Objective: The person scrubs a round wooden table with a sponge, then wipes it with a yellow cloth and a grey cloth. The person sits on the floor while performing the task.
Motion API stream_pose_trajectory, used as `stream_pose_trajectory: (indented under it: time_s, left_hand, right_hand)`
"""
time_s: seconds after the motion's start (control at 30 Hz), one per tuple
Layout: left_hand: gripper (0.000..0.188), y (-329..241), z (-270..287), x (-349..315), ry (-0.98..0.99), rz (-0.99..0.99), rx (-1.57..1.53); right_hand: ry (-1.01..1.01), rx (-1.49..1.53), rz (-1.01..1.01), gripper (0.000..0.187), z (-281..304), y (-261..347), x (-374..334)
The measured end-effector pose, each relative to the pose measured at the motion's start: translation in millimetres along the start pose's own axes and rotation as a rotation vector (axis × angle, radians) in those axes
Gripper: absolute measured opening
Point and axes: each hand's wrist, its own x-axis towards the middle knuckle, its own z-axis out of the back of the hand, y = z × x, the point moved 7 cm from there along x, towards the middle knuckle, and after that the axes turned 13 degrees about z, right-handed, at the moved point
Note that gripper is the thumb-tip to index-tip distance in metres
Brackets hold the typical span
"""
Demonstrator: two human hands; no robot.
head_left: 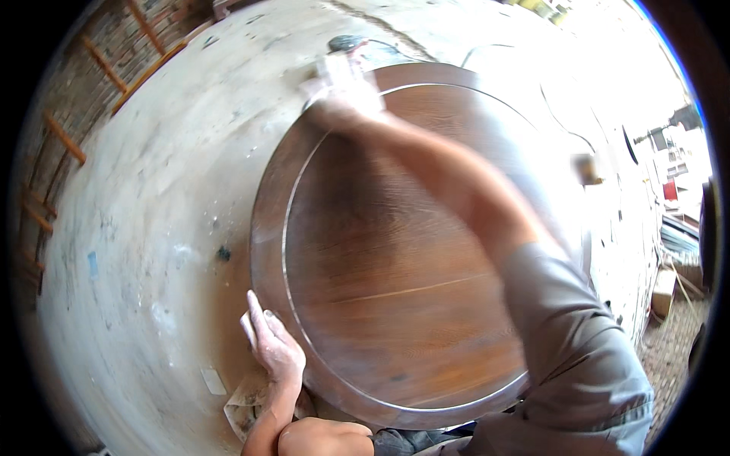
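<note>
In front of me lies a large round brown wooden tabletop (pixel 395 251) with a thin pale ring inset near its rim and a light line across its lower half. My right arm reaches across it to the far left rim. There my right hand (pixel 346 99) is smeared by motion and looks whitish; whether it holds anything cannot be made out. At the near left edge is my left hand (pixel 274 342), dusted white, its fingers stretched out along the rim with nothing visible in them.
A dark rounded tool (pixel 347 43) with a cable lies on the dusty pale floor (pixel 152 228) beyond the tabletop. Wooden bars (pixel 137 83) stand at the far left by a brick wall. A blurred brown object (pixel 587 169), cables and stacked items (pixel 680 235) are at the right.
</note>
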Motion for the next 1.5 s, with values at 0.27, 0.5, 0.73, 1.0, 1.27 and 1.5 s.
stream_pose_trajectory:
  time_s: [0.27, 0.5, 0.73, 1.0, 1.27, 1.5]
  left_hand:
    - [0.044, 6, 11, 0, -0.004, -0.02, 0.049]
    - [0.044, 6, 9, -1, 0.01, 0.049, 0.019]
    - [0.044, -4, 1, -4, 0.003, 0.013, 0.037]
    - [0.044, 8, 10, -3, -0.009, -0.002, 0.058]
    - [0.045, 2, -1, -2, 0.002, 0.024, -0.007]
    - [0.044, -4, 1, -4, -0.036, -0.028, 0.018]
  right_hand:
    - [0.323, -0.17, 0.031, 0.065, 29, -112, -66]
    - [0.557, -0.349, -0.522, 0.054, 148, -323, -225]
    - [0.206, 0.002, -0.126, 0.065, 45, -32, -70]
    - [0.138, 0.263, -0.044, 0.07, 50, 15, -65]
    - [0.576, -0.536, -0.562, 0.061, 239, -360, -323]
    - [0.282, -0.148, -0.064, 0.071, 88, -11, -138]
